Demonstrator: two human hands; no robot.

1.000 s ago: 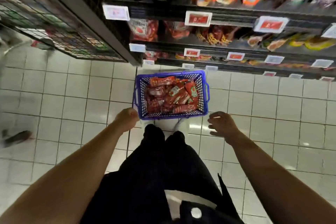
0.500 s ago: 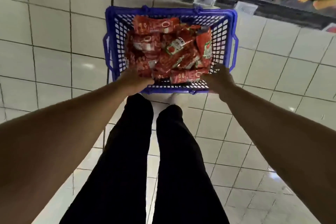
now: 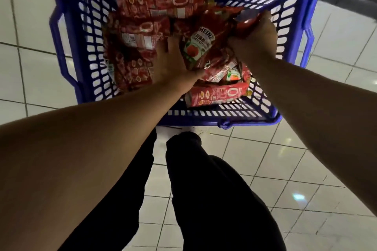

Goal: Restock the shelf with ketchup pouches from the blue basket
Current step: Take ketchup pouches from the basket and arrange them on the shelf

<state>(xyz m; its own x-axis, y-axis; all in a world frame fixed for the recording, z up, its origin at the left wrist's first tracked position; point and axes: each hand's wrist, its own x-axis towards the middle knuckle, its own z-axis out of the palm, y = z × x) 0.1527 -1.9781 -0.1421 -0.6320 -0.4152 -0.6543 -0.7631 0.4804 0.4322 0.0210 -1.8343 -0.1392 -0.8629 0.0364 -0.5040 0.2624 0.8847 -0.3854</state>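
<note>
Head view: inside the blue basket (image 3: 67, 32), left hand (image 3: 173, 61) lies flat on ketchup pouches (image 3: 142, 26); right hand (image 3: 255, 34) pinches one pouch (image 3: 245, 23) near the far rim.

blue slotted basket (image 3: 67, 32), red ketchup pouches (image 3: 159, 0), white tiled floor (image 3: 285, 169)

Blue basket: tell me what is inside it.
The blue basket holds a heap of red ketchup pouches. The left hand and right hand reach in, covering several; the basket's floor is hidden.
</note>
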